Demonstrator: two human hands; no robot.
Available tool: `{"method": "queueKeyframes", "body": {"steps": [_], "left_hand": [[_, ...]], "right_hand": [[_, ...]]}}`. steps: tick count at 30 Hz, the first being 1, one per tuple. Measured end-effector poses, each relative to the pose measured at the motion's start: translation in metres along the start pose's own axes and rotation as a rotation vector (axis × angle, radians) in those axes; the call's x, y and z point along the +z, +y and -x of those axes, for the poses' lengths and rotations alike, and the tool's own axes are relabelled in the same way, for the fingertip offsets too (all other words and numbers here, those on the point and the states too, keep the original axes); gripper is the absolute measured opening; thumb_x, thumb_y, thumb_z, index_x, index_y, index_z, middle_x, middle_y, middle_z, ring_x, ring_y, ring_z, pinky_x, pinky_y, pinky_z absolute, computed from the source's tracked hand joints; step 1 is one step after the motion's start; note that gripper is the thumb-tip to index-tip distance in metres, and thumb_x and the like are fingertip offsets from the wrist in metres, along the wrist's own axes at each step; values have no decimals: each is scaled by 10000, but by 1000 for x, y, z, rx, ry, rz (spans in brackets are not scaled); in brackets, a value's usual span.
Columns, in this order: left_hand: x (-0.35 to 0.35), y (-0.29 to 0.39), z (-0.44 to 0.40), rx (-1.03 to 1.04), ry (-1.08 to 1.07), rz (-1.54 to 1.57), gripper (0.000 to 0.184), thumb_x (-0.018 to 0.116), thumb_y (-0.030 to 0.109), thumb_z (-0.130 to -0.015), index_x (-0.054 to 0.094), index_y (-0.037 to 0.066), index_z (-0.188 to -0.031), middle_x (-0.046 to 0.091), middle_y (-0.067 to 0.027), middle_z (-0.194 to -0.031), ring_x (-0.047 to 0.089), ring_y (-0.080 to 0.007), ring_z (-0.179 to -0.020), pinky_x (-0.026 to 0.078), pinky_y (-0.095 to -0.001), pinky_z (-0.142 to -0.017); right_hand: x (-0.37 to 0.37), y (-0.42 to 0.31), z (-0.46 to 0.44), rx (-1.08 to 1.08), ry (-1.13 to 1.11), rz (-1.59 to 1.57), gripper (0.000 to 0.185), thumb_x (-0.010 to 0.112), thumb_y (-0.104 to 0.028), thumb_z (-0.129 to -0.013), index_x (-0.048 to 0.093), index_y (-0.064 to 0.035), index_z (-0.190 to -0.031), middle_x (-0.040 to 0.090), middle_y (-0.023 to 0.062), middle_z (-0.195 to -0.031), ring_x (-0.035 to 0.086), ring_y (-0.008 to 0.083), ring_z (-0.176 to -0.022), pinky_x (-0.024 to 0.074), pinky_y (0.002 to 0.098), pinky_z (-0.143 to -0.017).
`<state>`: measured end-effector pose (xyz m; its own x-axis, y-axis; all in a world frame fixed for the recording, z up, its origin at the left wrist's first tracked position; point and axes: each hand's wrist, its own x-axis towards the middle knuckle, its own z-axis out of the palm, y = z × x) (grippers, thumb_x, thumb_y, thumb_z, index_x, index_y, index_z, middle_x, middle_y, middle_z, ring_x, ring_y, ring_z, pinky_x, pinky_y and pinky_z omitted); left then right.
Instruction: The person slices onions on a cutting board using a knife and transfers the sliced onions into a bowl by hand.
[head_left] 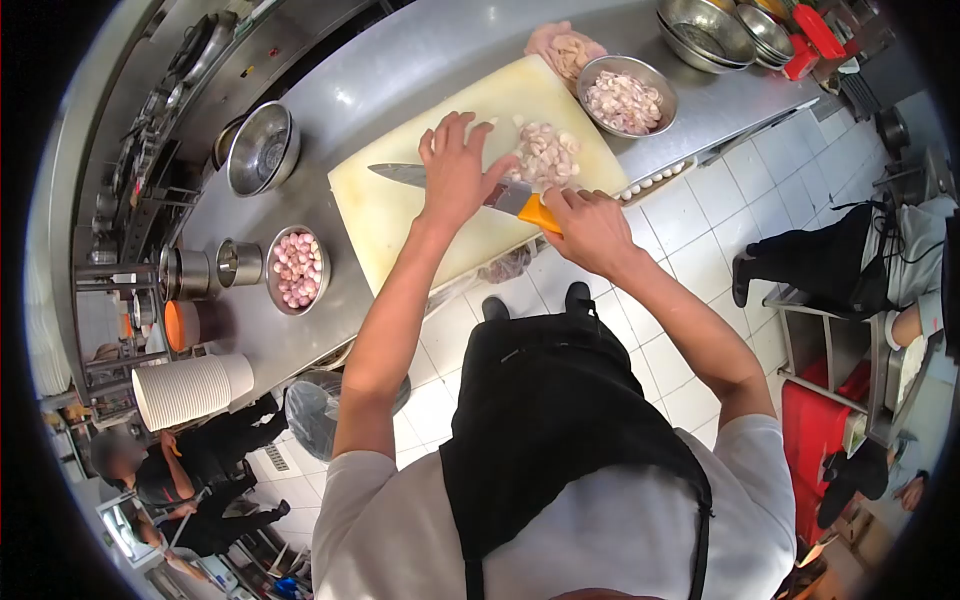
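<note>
Your right hand (pixel 590 228) is wrapped around the knife (pixel 512 197) by its orange handle (pixel 537 213). Your left hand (pixel 457 170) spreads over the blade (pixel 402 174), beside shallot pieces (pixel 547 155).

Metal, plastic, cloth
The surface (pixel 330 130) is glossy metal, the board (pixel 382 218) matt plastic, the knife (pixel 508 197) shiny metal with a plastic handle (pixel 538 213), the apron (pixel 560 400) matt cloth.
</note>
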<state>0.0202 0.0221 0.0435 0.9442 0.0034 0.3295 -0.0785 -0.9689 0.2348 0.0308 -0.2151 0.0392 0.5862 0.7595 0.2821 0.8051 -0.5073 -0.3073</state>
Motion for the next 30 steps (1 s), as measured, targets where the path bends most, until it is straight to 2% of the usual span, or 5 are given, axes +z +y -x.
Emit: {"method": "queueKeyframes", "body": {"steps": [9, 18, 21, 28, 30], "left_hand": [[12, -4, 6, -3, 85, -68, 540, 748, 441, -884, 641, 85, -1276, 528, -151, -1415, 437, -351, -1358, 309, -513, -1109], [-45, -21, 37, -130, 276, 303, 340, 729, 243, -917, 674, 53, -1193, 642, -148, -1274, 571, -337, -1221, 422, -450, -1048], [-82, -50, 85, -380, 405, 340, 254, 694, 149, -940, 686, 33, -1167, 693, -164, -1178, 648, -346, -1108, 492, -406, -982], [-148, -138, 222, -866, 666, 313, 240, 677, 118, -943, 699, 12, -1157, 737, -124, -1055, 692, -191, -909, 546, -323, -801], [-156, -178, 264, -866, 599, 186, 230, 669, 121, -954, 707, 25, -1160, 749, -100, -1000, 695, -171, -859, 549, -306, -757]], "right_hand": [[-3, -2, 1, 52, -68, 4, 423, 783, -258, -817, 543, -63, -1107, 688, 136, -835, 687, 350, -769, 541, 449, -711], [3, -29, 1, 91, -249, -224, 350, 699, -255, -886, 510, -31, -1077, 693, 189, -762, 685, 406, -684, 541, 501, -625], [28, -26, -4, 115, -328, -330, 370, 670, -261, -921, 492, -12, -1129, 691, 216, -755, 677, 444, -701, 533, 533, -622], [41, 48, -28, 225, -140, -361, 293, 640, -217, -977, 533, -33, -1177, 718, 251, -884, 699, 449, -801, 544, 526, -658], [29, 48, -37, 292, -131, -387, 240, 656, -170, -971, 508, -22, -1088, 697, 207, -761, 697, 386, -663, 527, 453, -587]]}}
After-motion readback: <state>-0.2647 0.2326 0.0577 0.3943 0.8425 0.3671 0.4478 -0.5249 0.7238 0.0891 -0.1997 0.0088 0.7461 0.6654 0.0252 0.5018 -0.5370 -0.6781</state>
